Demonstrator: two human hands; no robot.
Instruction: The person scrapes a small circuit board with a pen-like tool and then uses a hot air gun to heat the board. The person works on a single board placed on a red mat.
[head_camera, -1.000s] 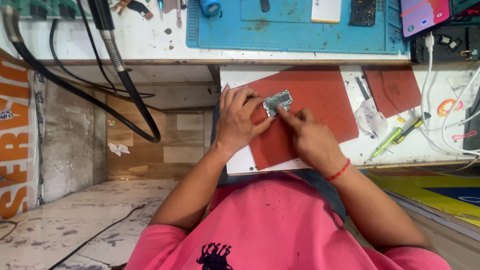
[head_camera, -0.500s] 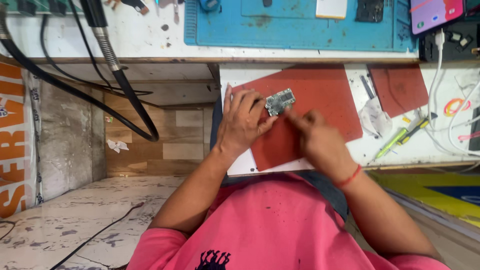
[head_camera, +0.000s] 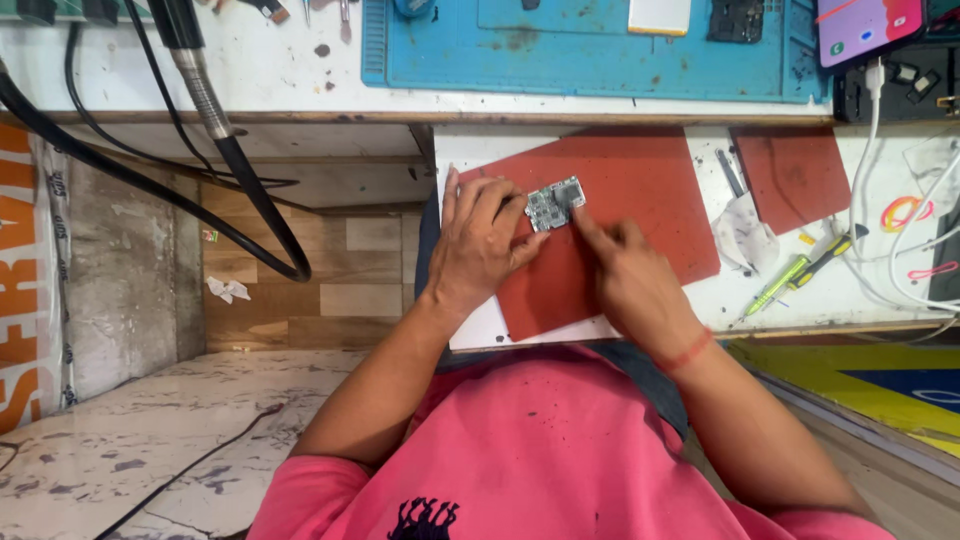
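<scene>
Left hand (head_camera: 480, 240) pinches the small circuit board (head_camera: 554, 204) (on a red mat (head_camera: 650, 190)) while right hand (head_camera: 630, 275), loosely curled, touches its edge with 1 fingertip.

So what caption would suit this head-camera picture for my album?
Left hand steadies a small circuit board on a red mat while the right hand presses a fingertip to it.

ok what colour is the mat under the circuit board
Red: the mat under the circuit board is a plain dull red, seen in the head view.
</scene>
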